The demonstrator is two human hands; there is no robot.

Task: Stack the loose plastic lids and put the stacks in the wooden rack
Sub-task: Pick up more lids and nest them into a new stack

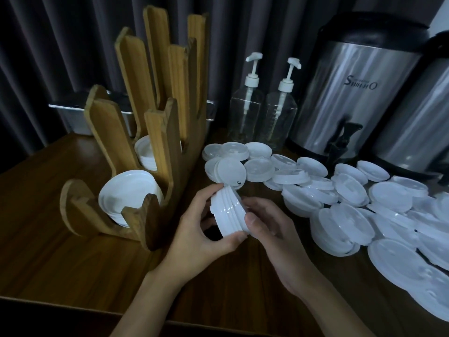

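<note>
Between both hands, above the table, a short stack of white lids (227, 211) is held tilted on its side. My left hand (201, 229) grips it from the left with thumb and fingers round its edge. My right hand (269, 229) holds its right side, thumb on the rim. The wooden rack (155, 147) stands to the left. Its front slot holds a lid stack (126, 198), and a second slot behind holds another lid stack (145, 152). Loose lids (352, 203) lie scattered across the table to the right.
Two clear pump bottles (262, 113) stand behind the lids. Steel drink dispensers (349, 93) with a black tap are at the back right. A metal pan (80, 117) sits behind the rack. The wooden table (60, 251) has its front edge near me.
</note>
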